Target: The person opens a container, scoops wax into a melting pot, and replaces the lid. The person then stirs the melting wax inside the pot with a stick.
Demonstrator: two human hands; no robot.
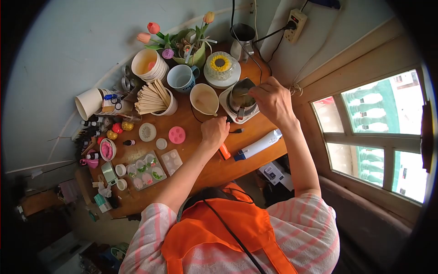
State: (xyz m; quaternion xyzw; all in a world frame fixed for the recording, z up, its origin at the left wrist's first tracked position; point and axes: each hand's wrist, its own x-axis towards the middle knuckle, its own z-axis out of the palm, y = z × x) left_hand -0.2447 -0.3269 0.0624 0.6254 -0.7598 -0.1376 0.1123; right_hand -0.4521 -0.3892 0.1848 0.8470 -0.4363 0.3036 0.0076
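Observation:
My right hand (273, 99) is closed in a pinch on a thin stick (244, 94) over a metal pitcher (239, 102). The pitcher stands on a small white appliance (227, 104). My left hand (215, 132) is closed just in front of the appliance, with a small dark part at its fingertips that I cannot make out. A paper cup (204, 96) of pale contents stands behind my left hand. Near its wrist lie an orange object (224, 152) and a black cable plug (238, 131).
A white and blue heat tool (260, 145) lies near the front edge. Wooden sticks (153, 98), a blue mug (181, 77), a glass jar (219, 66) and tulips (153, 28) stand behind. Molds (146, 171), a pink disc (177, 134) and small bottles are at the left.

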